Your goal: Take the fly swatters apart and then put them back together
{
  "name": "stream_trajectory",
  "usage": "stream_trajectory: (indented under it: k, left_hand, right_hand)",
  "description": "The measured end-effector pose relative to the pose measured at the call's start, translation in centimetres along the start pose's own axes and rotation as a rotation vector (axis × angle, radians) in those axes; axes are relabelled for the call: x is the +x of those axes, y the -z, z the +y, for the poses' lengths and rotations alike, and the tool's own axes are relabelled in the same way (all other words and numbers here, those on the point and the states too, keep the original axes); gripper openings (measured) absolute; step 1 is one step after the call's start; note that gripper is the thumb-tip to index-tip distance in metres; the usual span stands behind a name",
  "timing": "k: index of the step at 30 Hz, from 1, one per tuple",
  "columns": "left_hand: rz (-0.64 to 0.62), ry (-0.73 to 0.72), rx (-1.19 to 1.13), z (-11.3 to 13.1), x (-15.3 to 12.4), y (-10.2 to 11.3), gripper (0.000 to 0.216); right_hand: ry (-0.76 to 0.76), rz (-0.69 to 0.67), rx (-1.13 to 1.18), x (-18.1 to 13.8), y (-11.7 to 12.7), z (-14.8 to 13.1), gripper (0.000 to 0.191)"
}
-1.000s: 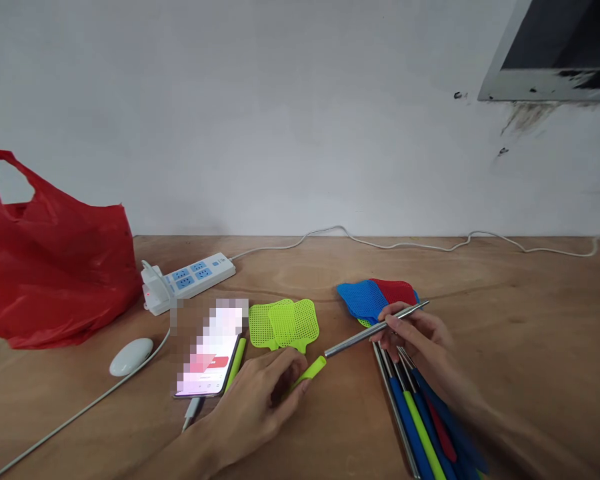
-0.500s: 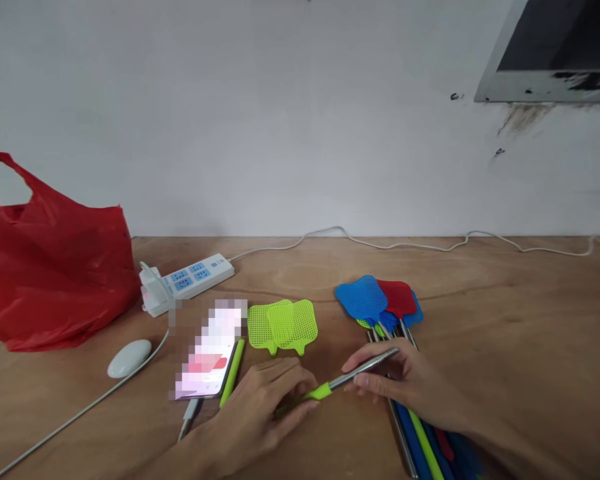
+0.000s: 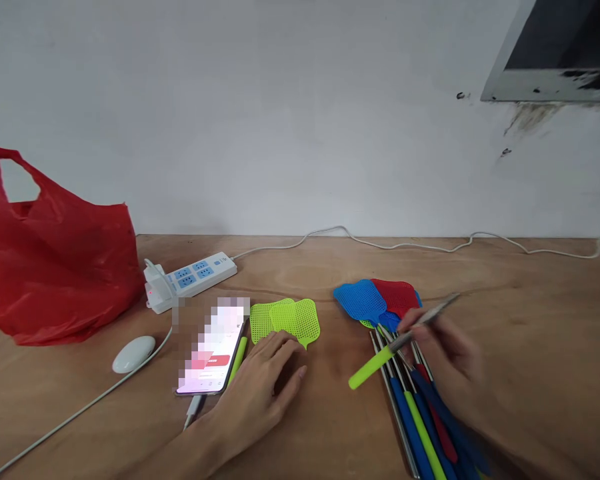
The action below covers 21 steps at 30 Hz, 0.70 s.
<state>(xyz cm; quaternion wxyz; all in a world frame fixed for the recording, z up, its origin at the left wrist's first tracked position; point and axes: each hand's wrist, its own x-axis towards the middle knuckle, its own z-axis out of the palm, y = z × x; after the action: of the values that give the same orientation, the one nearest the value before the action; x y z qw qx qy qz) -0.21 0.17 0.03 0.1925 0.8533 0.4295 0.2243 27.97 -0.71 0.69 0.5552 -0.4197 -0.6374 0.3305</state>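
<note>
My right hand (image 3: 443, 347) grips a metal rod with a lime-green sleeve, a fly swatter handle (image 3: 373, 368), and holds it slanted above the pile. Beneath it lie several fly swatters with blue heads (image 3: 361, 300) and a red head (image 3: 395, 297); their metal rods and blue, green and red grips (image 3: 420, 427) run toward me, partly hidden by my right arm. My left hand (image 3: 267, 380) is empty, thumb apart from its bent fingers, just in front of two overlapping lime-green swatter heads (image 3: 305, 320). Another green grip (image 3: 239, 359) lies beside the phone, partly behind this hand.
A phone (image 3: 217, 353) with a lit screen lies on the wooden table at left, a charging cable attached. Near it are a white computer mouse (image 3: 133, 354) and a power strip (image 3: 205, 272). A red plastic bag (image 3: 60, 267) stands far left. A thin cable (image 3: 405, 245) runs along the wall.
My left hand has let go of the green-sleeved handle and moved slightly up and left. My right hand has carried the handle right, over the pile of swatters.
</note>
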Motion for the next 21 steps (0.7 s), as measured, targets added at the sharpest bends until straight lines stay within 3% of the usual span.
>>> stream_trajectory:
  k: [2, 4, 9, 14, 21]
  left_hand:
    - [0.003, 0.001, 0.009, 0.0, 0.0, -0.1, 0.014]
    - [0.009, 0.001, 0.021, -0.1, 0.1, 0.0, 0.014]
    - [0.025, 0.006, 0.1, -0.9, 0.0, -0.5, 0.018]
    - [0.078, -0.006, 0.275, -2.2, -0.3, -1.2, 0.039]
    - [0.105, -0.04, 0.248, -1.3, 0.0, -0.3, 0.025]
  right_hand:
    - [-0.015, -0.218, -0.041, 0.2, -0.4, -0.2, 0.024]
    - [-0.036, -0.337, -0.077, 0.4, -0.7, -0.1, 0.027]
    - [-0.019, -0.264, -0.088, 0.5, -0.7, 0.1, 0.029]
    - [-0.242, -0.211, 0.108, 0.1, -1.1, -0.3, 0.034]
    - [-0.224, -0.171, 0.077, 0.9, -1.5, -0.6, 0.036]
